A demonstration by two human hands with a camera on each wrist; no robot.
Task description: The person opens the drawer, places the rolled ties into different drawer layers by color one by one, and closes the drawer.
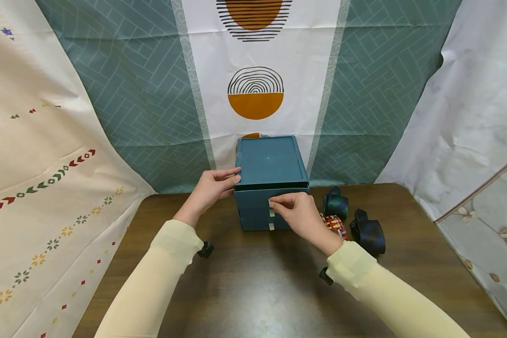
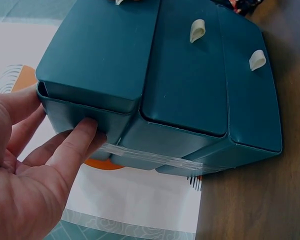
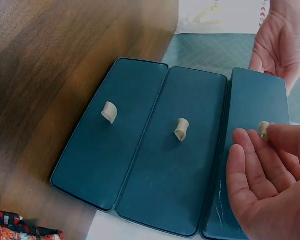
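Observation:
A dark teal box with three stacked drawers (image 1: 268, 162) stands at the back of the table. The top drawer (image 2: 100, 55) sits slightly forward, with a narrow gap under the box's top edge. My right hand (image 1: 302, 213) pinches the pale loop pull tab (image 3: 263, 129) of that drawer between thumb and index finger. Against the box's upper left edge and side rests my left hand (image 1: 211, 188), its fingers fairly straight. The middle pull tab (image 3: 181, 129) and the bottom pull tab (image 3: 109, 112) are untouched. The drawers' insides are hidden.
Right of the box lie a rolled dark green tie (image 1: 336, 204), a rolled navy tie (image 1: 368, 234) and a red multicoloured woven item (image 1: 334, 225), partly behind my right hand. Patterned cloth (image 1: 152, 94) hangs behind the wooden table (image 1: 253, 291).

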